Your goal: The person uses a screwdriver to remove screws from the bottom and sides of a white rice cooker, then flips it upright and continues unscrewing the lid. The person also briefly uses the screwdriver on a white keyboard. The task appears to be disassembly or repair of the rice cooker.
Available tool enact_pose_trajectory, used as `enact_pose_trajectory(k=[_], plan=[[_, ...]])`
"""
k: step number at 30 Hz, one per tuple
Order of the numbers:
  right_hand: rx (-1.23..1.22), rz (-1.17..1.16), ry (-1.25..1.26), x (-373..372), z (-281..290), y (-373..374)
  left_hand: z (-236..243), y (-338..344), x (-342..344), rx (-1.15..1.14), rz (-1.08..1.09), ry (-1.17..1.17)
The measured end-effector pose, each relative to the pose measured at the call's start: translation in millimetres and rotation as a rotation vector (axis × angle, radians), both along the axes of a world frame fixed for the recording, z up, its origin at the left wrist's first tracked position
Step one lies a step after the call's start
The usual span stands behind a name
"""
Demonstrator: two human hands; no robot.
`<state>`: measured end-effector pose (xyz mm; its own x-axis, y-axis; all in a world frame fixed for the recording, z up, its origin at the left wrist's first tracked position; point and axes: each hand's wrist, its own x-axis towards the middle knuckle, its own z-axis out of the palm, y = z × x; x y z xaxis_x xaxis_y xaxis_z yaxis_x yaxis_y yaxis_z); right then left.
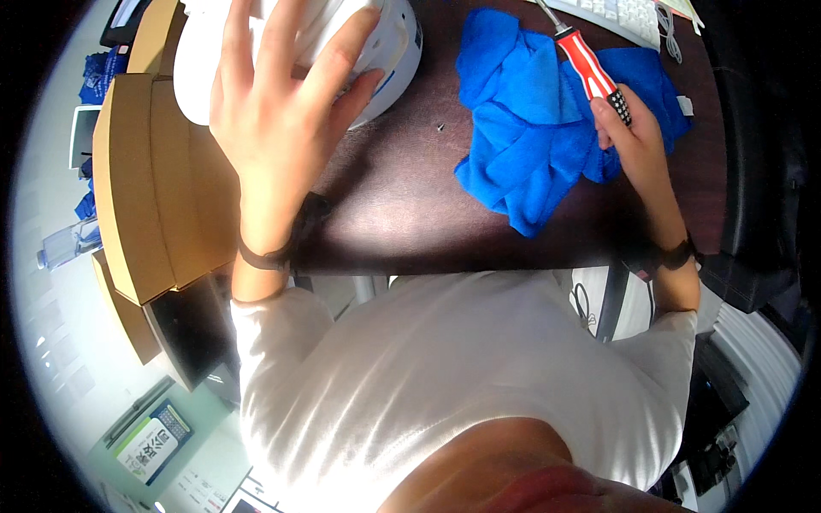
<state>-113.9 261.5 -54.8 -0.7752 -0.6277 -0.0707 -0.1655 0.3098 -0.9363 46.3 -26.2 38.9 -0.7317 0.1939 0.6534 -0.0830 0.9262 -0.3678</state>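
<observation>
My left hand [274,128] lies with fingers spread over a white rounded plastic device [393,60] at the top left of the dark table. My right hand [634,141] is closed around the lower handle of a red, white and black screwdriver [583,60], held over a crumpled blue cloth [513,145] with its shaft pointing up and left. A tiny metal piece, perhaps a screw [440,127], rests on the table between the device and the cloth.
Brown cardboard boxes [137,188] stand at the left. A white keyboard [616,17] and a cable [669,38] lie at the back right of the dark tabletop [393,231]. A black padded chair piece [753,231] borders the right side.
</observation>
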Motion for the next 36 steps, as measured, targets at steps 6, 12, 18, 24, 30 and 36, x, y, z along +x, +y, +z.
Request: enact_pose_trajectory(k=[6, 12, 18, 24, 30, 36], plan=[[-0.167, -0.005, -0.146, -4, -21, -1, 8, 5, 2, 0.118, -0.060, -0.039], [-0.232, 0.011, -0.179, -3, -24, 4, -8, 34, 31, 0.252, -0.316, -0.094], [-0.217, 0.038, -0.116, -1, -23, 8, -51, 51, 10, 0.558, -0.057, -0.672], [-0.194, 0.035, -0.076, 0, -22, 9, -86, 50, -8, 0.608, -0.005, -0.782], [-0.172, 0.045, 0.032, 2, -22, 11, -92, 43, -9, 0.705, -0.029, -0.771], [-0.114, 0.066, 0.037, 7, -18, 11, -87, 48, 0, 0.707, 0.090, -0.737]])
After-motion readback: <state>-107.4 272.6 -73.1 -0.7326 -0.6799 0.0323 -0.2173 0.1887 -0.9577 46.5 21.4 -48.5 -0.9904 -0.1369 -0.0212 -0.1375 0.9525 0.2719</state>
